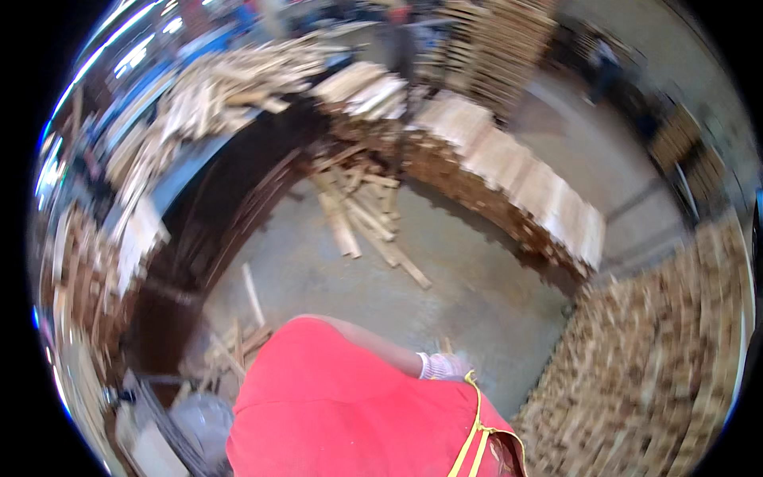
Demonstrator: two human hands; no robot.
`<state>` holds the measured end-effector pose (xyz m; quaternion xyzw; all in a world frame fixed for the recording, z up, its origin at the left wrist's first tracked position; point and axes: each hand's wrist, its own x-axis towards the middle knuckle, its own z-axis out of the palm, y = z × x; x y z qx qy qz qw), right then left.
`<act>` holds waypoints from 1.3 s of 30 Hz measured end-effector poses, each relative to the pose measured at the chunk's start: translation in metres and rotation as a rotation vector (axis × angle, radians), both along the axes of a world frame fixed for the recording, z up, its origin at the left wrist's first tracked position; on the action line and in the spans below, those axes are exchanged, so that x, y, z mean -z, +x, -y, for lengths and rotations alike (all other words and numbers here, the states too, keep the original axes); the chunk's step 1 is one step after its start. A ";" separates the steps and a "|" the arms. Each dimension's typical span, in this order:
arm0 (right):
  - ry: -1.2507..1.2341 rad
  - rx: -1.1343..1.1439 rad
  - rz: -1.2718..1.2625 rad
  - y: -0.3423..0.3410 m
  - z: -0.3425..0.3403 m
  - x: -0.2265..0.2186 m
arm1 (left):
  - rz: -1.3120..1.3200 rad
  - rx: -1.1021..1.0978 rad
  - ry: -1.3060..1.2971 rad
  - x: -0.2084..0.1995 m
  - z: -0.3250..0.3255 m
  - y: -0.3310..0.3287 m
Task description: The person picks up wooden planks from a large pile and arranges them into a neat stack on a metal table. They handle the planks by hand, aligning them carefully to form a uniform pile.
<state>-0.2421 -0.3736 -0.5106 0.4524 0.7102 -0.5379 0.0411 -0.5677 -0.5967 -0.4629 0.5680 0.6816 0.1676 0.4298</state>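
Note:
My left arm, in a red sleeve (318, 374), reaches across the front of my body toward the right. My left hand (445, 366) wears a pale knitted glove with a striped cuff. Its fingers are smeared by motion and partly hidden behind the red cloth, so their closure does not show. Just beyond that hand, the tip of a small wooden piece (445, 344) shows; whether the hand touches it is unclear. A yellow strap (474, 413) runs down beside the hand. My right hand is out of sight.
Loose wooden slats (358, 207) lie scattered on the grey floor (310, 270). A long stack of boards (517, 175) stands ahead to the right. Packed wood pieces (644, 358) fill the near right. Piled slats (207, 95) cover a bench at left. A person (604, 67) is far right.

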 end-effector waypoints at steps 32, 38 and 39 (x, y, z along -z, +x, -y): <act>-0.309 -1.087 -0.104 -1.064 0.347 0.099 | -0.293 -1.964 -0.376 0.013 0.497 -0.274; -0.448 -1.180 -0.231 -1.096 0.576 0.043 | -0.467 -2.064 -0.572 0.033 0.657 -0.309; -0.507 -1.186 -0.131 -1.090 0.602 0.051 | -0.398 -2.085 -0.601 0.017 0.697 -0.323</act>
